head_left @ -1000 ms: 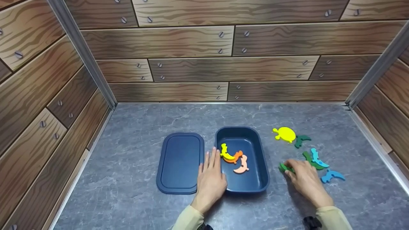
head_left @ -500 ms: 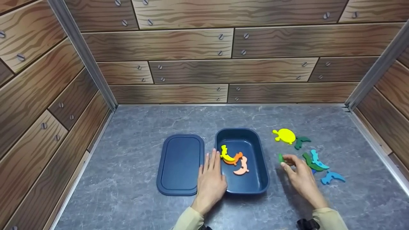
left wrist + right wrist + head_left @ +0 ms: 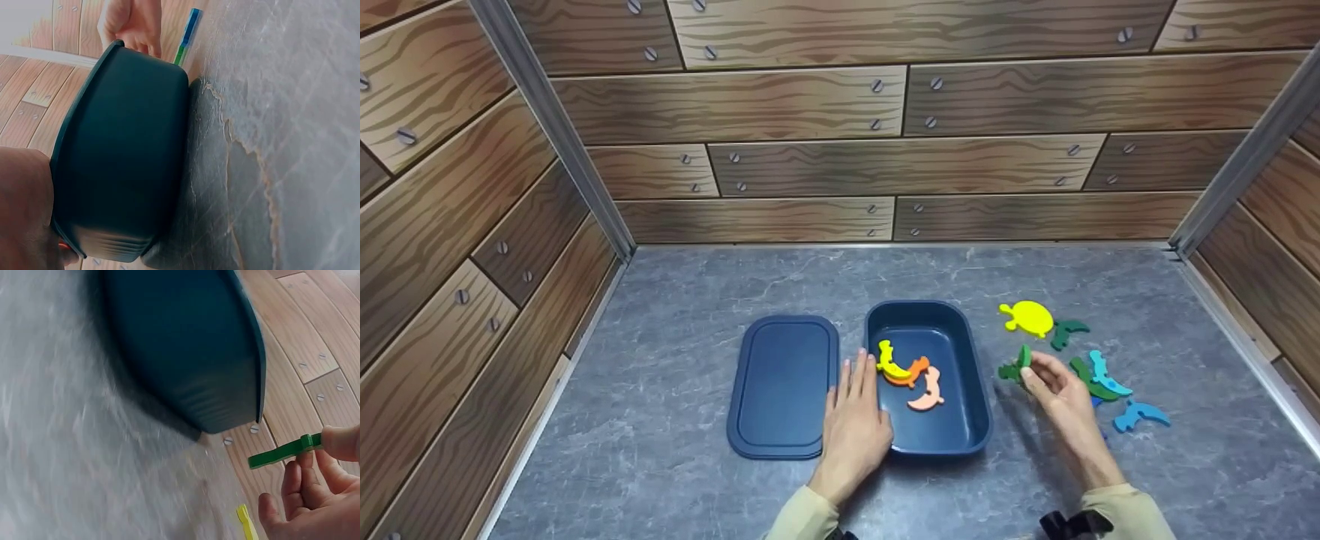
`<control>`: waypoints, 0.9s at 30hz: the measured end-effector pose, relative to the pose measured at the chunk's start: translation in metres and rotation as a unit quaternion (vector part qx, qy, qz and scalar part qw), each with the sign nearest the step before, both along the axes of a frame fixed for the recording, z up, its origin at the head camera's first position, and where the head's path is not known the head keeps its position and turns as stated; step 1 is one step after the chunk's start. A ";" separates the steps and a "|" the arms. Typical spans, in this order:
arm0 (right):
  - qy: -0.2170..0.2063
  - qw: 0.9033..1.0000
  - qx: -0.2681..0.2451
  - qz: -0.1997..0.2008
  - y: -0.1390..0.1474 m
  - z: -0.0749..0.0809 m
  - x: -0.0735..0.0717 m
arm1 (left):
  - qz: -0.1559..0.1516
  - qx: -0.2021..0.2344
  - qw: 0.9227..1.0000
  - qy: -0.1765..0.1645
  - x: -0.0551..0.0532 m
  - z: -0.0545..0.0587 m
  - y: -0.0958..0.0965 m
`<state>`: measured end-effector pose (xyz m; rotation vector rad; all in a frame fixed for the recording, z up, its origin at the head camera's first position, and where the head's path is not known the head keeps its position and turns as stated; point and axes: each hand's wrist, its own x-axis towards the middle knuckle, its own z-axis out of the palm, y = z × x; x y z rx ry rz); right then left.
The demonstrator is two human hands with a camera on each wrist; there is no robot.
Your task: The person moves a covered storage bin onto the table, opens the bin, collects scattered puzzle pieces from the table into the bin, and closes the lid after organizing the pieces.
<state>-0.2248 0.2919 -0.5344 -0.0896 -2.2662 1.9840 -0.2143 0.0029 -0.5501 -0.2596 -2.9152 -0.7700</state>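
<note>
My left hand (image 3: 856, 427) lies with straight fingers along the left rim of a dark blue plastic box (image 3: 979, 420). Between thumb and fingertips, my right hand (image 3: 1069, 401) pinches a flat green animal-shaped toy piece (image 3: 284, 451), raised off the table to the right of the box. Inside the box are a yellow curved piece (image 3: 894, 367), an orange one (image 3: 916, 371) partly under it, and a pink one (image 3: 930, 390). The left wrist view shows the box's outer wall (image 3: 124, 140) with the left hand at its rim.
Left of the box lies its dark blue lid (image 3: 784, 386). To the right are a yellow turtle piece (image 3: 1029, 319), a dark green piece (image 3: 1067, 333), a green piece (image 3: 1086, 375) under a light blue one (image 3: 1106, 375), and a blue piece (image 3: 1140, 415). Wood-patterned walls (image 3: 900, 165) enclose the table.
My right hand has lifted the green piece from the table, turning it upright and shifting slightly left. A bit of dark blue now shows beside the wrist. The left hand has stayed put.
</note>
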 end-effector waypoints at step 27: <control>0.024 0.911 -0.405 0.074 -0.020 0.003 -0.012 | 0.004 0.007 1.000 -0.009 0.001 0.000 0.000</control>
